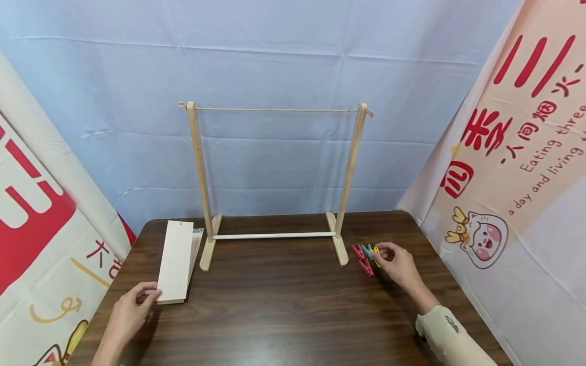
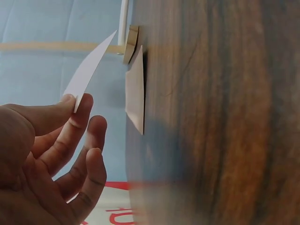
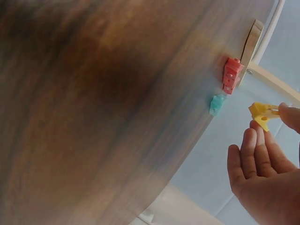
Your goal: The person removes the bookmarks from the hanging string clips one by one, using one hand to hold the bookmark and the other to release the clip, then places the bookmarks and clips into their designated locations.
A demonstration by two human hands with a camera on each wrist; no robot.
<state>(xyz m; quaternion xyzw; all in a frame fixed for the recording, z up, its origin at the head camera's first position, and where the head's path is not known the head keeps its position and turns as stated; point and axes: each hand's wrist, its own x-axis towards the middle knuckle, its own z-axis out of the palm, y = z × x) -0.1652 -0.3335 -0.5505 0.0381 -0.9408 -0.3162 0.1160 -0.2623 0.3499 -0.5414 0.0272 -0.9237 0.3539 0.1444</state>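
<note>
At the table's left, my left hand (image 1: 128, 310) pinches a long white card (image 1: 176, 262) by its near corner. The left wrist view shows this card (image 2: 91, 65) lifted between thumb and forefinger, the other fingers loosely bent. Another card (image 2: 135, 89) lies on the table beyond it. On the right side, my right hand (image 1: 402, 267) pinches a yellow clothespin (image 3: 260, 113) between thumb and fingertips, raised off the table. Just left of this hand lie red clothespins (image 1: 365, 267) and a teal clothespin (image 1: 367, 250).
A wooden stand (image 1: 349, 173) rises at the back middle of the dark wood table (image 1: 274, 315). Twine (image 1: 274, 110) runs between its post tops, and a white rod (image 1: 274, 236) joins them low down. Behind hangs a pale blue cloth (image 1: 274, 56); printed banners (image 1: 526, 127) flank the table.
</note>
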